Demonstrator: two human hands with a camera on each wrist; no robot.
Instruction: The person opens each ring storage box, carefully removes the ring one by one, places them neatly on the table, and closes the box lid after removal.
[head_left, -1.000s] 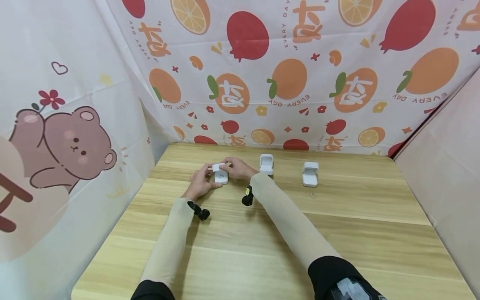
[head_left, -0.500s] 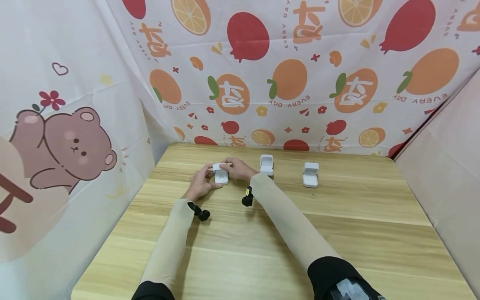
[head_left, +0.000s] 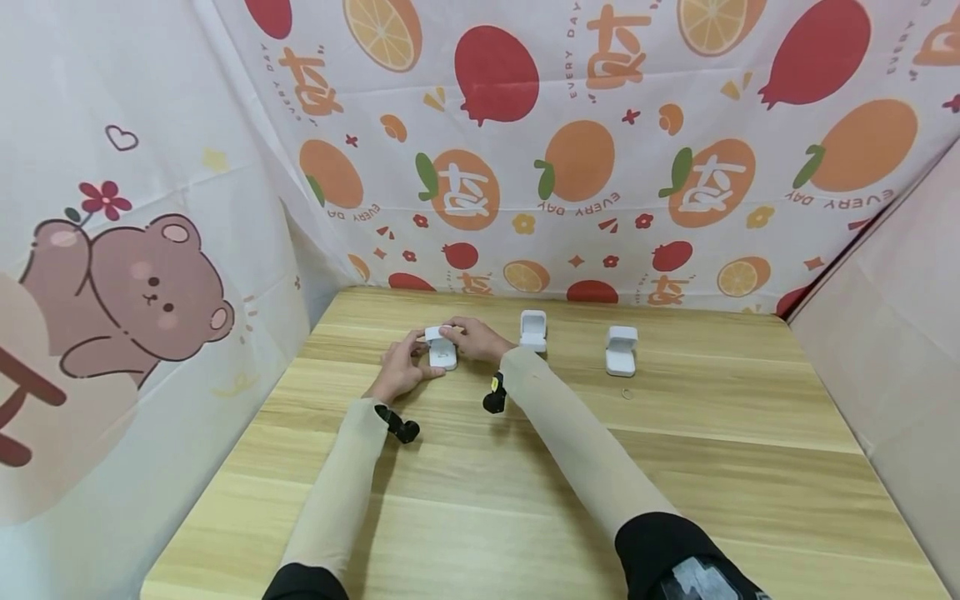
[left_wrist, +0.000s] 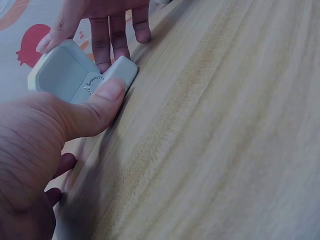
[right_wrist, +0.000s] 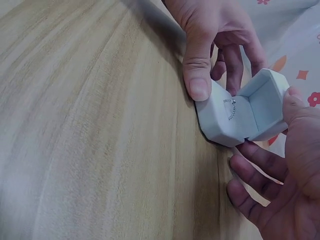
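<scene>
A white ring box stands with its lid up on the wooden table, at the left rear in the head view. My left hand grips its base, the thumb across the front edge. From the other side my right hand holds the lid, its thumb on the lid's edge and the other fingers low beside the box. Inside, a silver ring with a beaded or stone-set band sits upright, partly sunk in the white cushion. The left thumb hides part of the base in the left wrist view.
Two more white ring boxes stand with lids up: one in the middle, partly behind the right sleeve, and one to the right. A small loose ring lies in front of the right box. A fruit-print cloth hangs behind the table.
</scene>
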